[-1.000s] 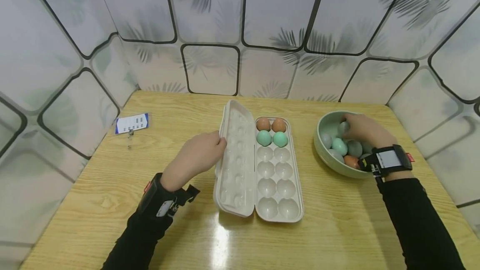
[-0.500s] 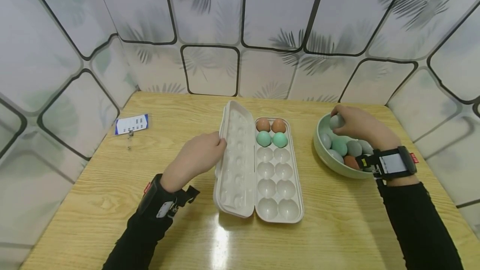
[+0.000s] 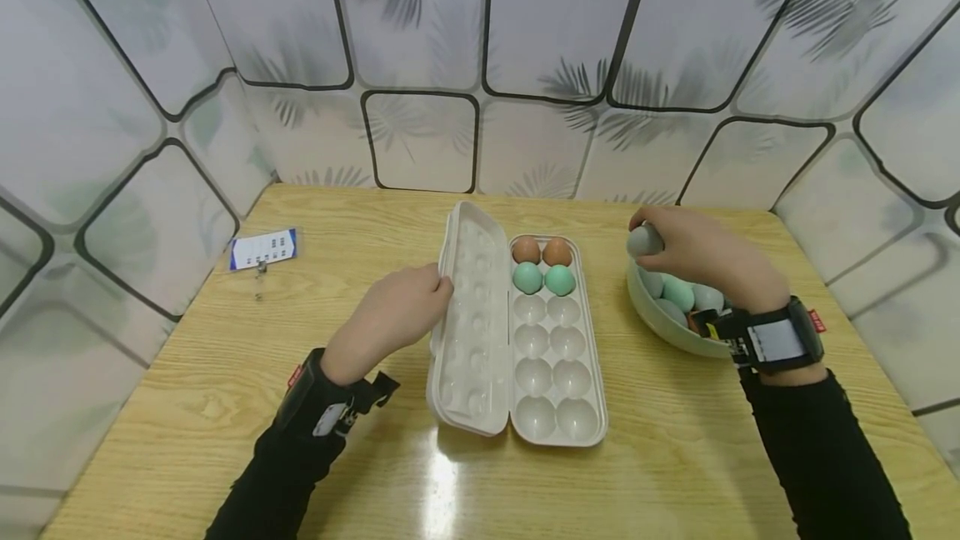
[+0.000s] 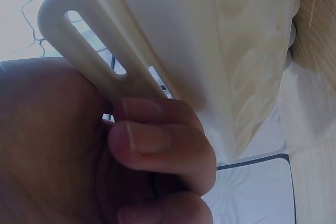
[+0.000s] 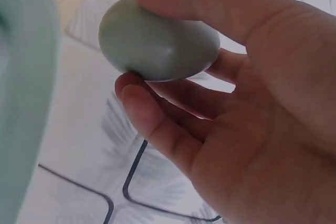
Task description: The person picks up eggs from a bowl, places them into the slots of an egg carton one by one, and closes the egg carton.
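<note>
A white egg carton stands with its lid raised to the left. Two brown eggs fill its far row, and two mint-green eggs fill the row in front; the nearer cups hold nothing. My left hand grips the outer edge of the lid, fingers curled round its slotted rim in the left wrist view. Above the left rim of the green bowl, my right hand pinches a grey-green egg between thumb and fingers. Several eggs lie in the bowl, partly hidden by that hand.
A blue-and-white card with a metal clip lies at the table's far left. The wooden table ends against a patterned wall covering at the back and sides.
My right hand has lifted the grey-green egg out of the bowl and moved left to above its rim. My left hand stays on the lid.
</note>
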The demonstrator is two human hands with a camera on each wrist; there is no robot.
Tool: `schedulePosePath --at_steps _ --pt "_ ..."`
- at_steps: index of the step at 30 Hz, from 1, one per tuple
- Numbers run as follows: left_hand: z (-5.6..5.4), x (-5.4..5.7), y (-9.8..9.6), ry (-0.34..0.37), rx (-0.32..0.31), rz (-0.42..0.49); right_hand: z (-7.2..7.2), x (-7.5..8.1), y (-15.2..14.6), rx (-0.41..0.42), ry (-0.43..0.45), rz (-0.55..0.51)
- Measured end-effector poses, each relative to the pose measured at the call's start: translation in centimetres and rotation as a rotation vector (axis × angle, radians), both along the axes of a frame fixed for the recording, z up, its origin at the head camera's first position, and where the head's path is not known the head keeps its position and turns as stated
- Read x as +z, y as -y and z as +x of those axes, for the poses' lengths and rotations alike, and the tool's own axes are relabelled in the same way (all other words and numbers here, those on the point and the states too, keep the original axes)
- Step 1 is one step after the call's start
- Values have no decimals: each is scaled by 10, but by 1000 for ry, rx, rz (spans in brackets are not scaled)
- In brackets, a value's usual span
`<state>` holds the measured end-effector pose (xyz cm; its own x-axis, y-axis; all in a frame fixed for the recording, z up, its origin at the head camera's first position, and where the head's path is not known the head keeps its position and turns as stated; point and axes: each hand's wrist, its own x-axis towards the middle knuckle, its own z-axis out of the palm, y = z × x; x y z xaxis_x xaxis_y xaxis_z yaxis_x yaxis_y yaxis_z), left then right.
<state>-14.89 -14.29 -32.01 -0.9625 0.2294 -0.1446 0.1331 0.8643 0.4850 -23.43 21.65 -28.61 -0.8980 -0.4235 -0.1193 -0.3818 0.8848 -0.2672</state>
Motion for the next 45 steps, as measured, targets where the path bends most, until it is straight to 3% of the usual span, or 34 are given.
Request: schedulePosePath --at_steps 13,21,31,45 --pt "0 0 -1 -8 -3 -5 9 -22 49 132 -29 -73" --pt "0 1 -1 -8 -4 -11 17 -31 74 153 29 -91" --pt "1 1 -2 -9 -6 -10 25 -56 96 207 -2 -136" --pt "1 0 -1 -5 2 -2 28 -77 105 183 16 -144"
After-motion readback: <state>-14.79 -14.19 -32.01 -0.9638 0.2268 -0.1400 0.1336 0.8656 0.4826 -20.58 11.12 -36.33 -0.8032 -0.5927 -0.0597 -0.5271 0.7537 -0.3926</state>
